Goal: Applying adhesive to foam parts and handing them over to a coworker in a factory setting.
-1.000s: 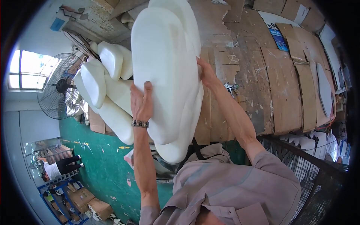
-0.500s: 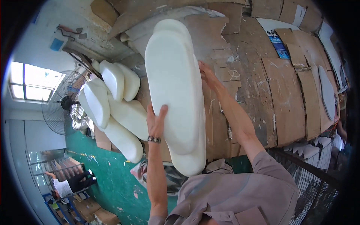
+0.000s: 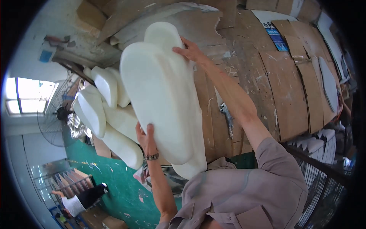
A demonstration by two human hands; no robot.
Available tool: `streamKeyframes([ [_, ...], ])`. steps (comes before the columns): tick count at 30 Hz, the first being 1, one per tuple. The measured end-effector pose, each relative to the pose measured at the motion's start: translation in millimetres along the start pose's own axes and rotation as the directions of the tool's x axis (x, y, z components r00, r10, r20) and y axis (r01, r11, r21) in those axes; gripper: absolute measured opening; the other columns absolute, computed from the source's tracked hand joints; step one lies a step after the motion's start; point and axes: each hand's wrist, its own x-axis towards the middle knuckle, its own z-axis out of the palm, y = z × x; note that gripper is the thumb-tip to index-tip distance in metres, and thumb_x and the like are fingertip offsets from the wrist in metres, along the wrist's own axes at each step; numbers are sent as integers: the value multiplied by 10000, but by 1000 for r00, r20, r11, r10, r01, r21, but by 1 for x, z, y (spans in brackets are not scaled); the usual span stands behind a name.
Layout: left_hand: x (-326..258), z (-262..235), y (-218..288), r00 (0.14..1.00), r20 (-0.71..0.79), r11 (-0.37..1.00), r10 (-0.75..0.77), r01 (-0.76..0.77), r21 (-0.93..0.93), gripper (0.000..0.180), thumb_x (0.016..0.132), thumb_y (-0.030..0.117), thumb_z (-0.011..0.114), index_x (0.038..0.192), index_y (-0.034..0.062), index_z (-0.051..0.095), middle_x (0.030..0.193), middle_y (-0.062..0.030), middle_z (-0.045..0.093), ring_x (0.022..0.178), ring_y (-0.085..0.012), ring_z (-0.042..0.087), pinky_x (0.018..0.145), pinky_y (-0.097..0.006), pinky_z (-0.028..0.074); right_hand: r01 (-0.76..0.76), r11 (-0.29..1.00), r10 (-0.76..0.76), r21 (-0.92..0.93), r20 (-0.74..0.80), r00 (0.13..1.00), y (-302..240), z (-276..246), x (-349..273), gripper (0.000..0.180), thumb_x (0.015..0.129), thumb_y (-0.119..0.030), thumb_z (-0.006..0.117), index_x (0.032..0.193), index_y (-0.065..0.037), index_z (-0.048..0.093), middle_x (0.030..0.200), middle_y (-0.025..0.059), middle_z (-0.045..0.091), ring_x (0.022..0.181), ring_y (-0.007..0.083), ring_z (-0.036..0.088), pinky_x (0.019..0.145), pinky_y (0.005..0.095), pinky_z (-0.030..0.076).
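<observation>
Far out past the right hand (image 3: 189, 50), toward the upper right, a blue printed label on a white sheet (image 3: 275, 33) lies flat on the cardboard-covered table (image 3: 289, 87), well apart from the grip. Up on the wall beyond the left hand (image 3: 146, 139), to the far upper left, a small pale-blue square sign (image 3: 45, 56) hangs with a few grey scraps beside it. Down on the green floor, below and left of the left hand, brown cardboard boxes (image 3: 108, 222) sit near a crouching person.
</observation>
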Motion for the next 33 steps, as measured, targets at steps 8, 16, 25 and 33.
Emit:
streamKeyframes([
  [8, 10, -7, 1, 996, 58, 986, 63, -53, -158, 700, 888, 398, 752, 1389, 16, 446, 1204, -112, 633, 1049, -204, 621, 877, -357, 534, 85, 994, -93, 72, 116, 989, -29, 5, -9, 810, 824, -393, 792, 1520, -155, 451, 1385, 105, 597, 1271, 235, 542, 1090, 362, 410],
  [16, 25, -4, 5, 982, 171, 995, -83, 91, -39, 873, 803, 438, 797, 1456, 24, 391, 1313, -135, 547, 1133, -262, 570, 935, -396, 501, 146, 983, -130, -112, 146, 981, -18, 28, 7, 945, 782, -384, 815, 1561, -128, 347, 1411, 130, 570, 1304, 282, 517, 1120, 372, 376],
  [25, 23, -15, -5, 986, 163, 999, -18, 24, -32, 853, 777, 426, 816, 1410, 1, 434, 1275, -132, 578, 1113, -240, 577, 949, -378, 486, 728, 637, -769, -253, -278, 576, -188, -3, 20, 815, 762, -211, 829, 1435, 55, 455, 1337, 200, 580, 1179, 328, 579, 1041, 416, 451],
  [33, 41, -7, -10, 983, 146, 993, -115, 111, 36, 770, 814, 350, 814, 1381, -30, 457, 1277, -170, 610, 1104, -238, 605, 957, -374, 498, 692, 720, -687, -51, -192, 701, -312, -28, -74, 795, 815, -195, 773, 1485, 19, 402, 1358, 190, 567, 1166, 312, 586, 1013, 396, 475],
])
